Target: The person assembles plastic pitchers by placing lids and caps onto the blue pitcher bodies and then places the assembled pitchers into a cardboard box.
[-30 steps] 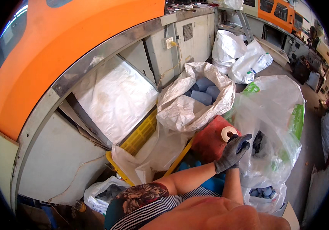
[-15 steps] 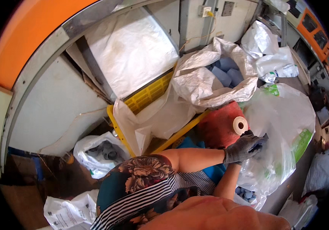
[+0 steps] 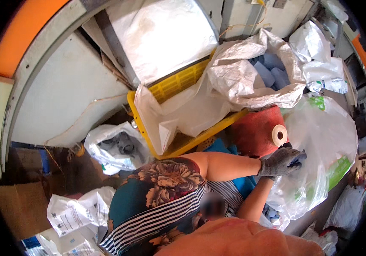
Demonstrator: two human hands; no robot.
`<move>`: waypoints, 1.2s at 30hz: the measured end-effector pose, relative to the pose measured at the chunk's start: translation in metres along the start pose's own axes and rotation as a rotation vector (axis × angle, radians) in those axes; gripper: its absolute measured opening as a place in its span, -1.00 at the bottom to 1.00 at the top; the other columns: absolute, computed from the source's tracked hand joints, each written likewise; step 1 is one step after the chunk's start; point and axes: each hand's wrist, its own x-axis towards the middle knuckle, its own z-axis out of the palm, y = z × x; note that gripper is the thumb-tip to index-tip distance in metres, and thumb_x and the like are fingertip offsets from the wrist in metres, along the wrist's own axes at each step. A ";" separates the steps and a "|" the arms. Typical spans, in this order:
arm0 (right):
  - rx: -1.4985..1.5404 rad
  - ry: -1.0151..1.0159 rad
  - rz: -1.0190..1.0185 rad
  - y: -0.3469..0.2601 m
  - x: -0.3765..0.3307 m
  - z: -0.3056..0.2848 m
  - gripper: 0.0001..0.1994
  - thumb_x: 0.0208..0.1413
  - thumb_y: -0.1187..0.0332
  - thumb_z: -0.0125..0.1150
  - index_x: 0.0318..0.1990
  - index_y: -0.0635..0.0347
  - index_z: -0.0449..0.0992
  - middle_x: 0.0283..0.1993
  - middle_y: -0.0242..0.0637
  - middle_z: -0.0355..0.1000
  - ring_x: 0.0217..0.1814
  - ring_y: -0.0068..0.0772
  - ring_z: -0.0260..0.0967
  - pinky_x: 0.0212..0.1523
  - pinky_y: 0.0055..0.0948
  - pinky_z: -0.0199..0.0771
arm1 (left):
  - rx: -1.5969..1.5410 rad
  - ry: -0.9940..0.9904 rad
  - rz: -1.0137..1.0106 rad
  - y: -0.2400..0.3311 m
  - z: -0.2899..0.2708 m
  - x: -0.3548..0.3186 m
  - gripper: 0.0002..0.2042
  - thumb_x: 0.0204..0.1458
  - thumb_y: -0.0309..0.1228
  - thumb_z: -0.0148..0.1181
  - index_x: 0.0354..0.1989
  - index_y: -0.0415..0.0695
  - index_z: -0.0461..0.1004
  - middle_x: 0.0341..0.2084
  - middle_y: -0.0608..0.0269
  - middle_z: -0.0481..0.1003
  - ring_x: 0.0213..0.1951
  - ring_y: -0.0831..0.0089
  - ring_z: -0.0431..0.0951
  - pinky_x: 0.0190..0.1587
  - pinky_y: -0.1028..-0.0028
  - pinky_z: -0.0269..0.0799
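Observation:
My left hand (image 3: 278, 163), in a grey knitted glove, is closed beside the white ring-shaped end (image 3: 279, 135) of a red, rounded thing. Dark blue shows at its fingers; whether this is a held piece or part of a glove is unclear. My right forearm (image 3: 253, 202) rises from below and meets the left wrist. The left hand mostly covers my right hand, so its fingers are hidden. Just beyond both hands lies a large clear plastic bag (image 3: 308, 170) with green patches. The red thing (image 3: 251, 133) sits against the yellow crate's near side.
A yellow crate (image 3: 183, 150) lined with white sheeting stands ahead. Behind the red thing, an open white woven sack (image 3: 234, 87) holds blue-grey pieces (image 3: 272, 70). At left, a smaller white bag (image 3: 102, 155) contains grey ring-like parts (image 3: 125, 145). A cardboard box (image 3: 18, 209) is at lower left.
The view has shifted, so the crate, sacks and red thing appear farther right and slightly higher. My hands remain together beside the white ring, with little visible change in their pose.

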 end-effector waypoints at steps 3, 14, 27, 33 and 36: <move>-0.562 -0.080 -0.212 0.017 0.007 -0.022 -0.49 0.28 0.28 -0.03 0.30 0.33 0.13 0.24 -0.12 0.26 0.25 -0.18 0.25 0.25 -0.27 0.26 | -0.116 0.156 -0.095 0.021 -0.012 0.008 -0.44 -0.05 -0.40 0.22 0.19 -0.15 0.28 -0.08 -0.04 0.42 -0.07 0.04 0.45 0.00 0.15 0.32; -0.040 0.037 0.060 -0.043 -0.010 0.047 -0.66 0.26 0.28 0.07 0.08 0.33 0.40 0.09 -0.21 0.39 0.13 -0.39 0.33 0.12 -0.47 0.38 | -0.648 0.861 -0.304 -0.161 -0.302 0.008 -0.40 0.18 -0.24 0.07 0.36 -0.07 0.03 0.29 0.15 0.14 0.27 0.25 0.17 0.30 0.37 0.05; -0.149 -0.069 0.136 -0.023 -0.001 0.045 -0.65 0.19 0.29 0.14 0.08 0.25 0.48 0.04 -0.35 0.45 -0.07 -0.54 0.38 -0.04 -0.57 0.38 | -0.423 0.700 -0.726 -0.285 -0.425 -0.010 -0.14 -0.04 0.38 -0.06 0.39 0.23 -0.09 0.30 0.11 0.06 0.33 0.10 0.04 0.16 -0.10 0.17; -0.162 -0.044 0.190 -0.028 -0.001 0.049 -0.67 0.22 0.28 0.12 0.06 0.25 0.50 0.02 -0.38 0.46 -0.05 -0.52 0.38 0.02 -0.49 0.38 | -0.655 0.726 -0.802 -0.289 -0.374 0.034 0.01 -0.14 0.32 0.17 0.40 0.06 -0.13 0.38 0.24 -0.09 0.30 0.02 0.08 0.23 0.00 0.10; -0.141 -0.063 0.204 -0.026 -0.001 0.049 -0.69 0.23 0.36 0.09 0.07 0.32 0.45 0.02 -0.29 0.46 -0.06 -0.45 0.43 -0.01 -0.47 0.44 | -0.160 1.038 -0.703 -0.296 -0.371 0.043 0.05 -0.14 0.27 0.20 0.39 -0.12 -0.16 0.37 0.04 -0.15 0.32 -0.06 0.02 0.27 0.05 0.07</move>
